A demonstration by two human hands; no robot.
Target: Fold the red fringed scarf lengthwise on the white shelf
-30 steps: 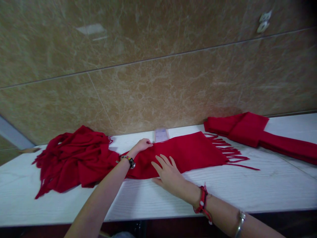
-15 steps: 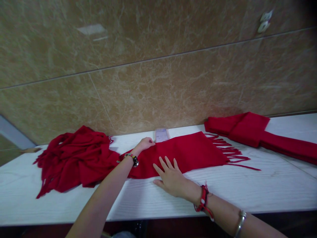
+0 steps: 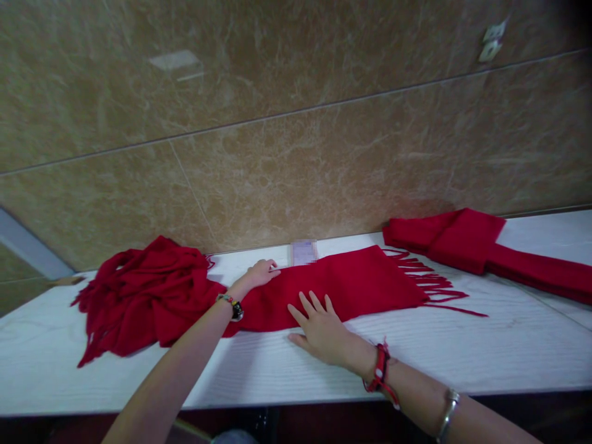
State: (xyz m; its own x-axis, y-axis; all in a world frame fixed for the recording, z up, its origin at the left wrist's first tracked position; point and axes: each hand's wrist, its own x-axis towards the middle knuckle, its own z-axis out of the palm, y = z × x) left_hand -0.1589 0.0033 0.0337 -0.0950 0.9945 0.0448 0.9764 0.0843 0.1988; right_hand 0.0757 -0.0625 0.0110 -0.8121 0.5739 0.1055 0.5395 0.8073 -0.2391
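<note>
A red fringed scarf (image 3: 361, 277) lies flat and folded on the white table, its tassels spread to the right. My right hand (image 3: 321, 327) rests open on its near edge with the fingers spread. At the scarf's far edge is my left hand (image 3: 259, 274); its thumb and fingers are a little apart and nothing shows between them. To the left, the flat length runs into a crumpled heap of red cloth (image 3: 148, 302), partly behind my left forearm. A small printed paper or card (image 3: 303, 251) sits just beyond the scarf's far edge.
Another folded red scarf (image 3: 456, 237) lies at the right, with a long strip reaching the picture's edge. Behind the white table (image 3: 370, 364) rises a brown marbled wall (image 3: 296, 166), with a small white fixture (image 3: 491, 43) high at the right.
My left hand has slid left along the scarf's far edge, and its closed fingers have loosened. My right hand stays in place on the scarf.
</note>
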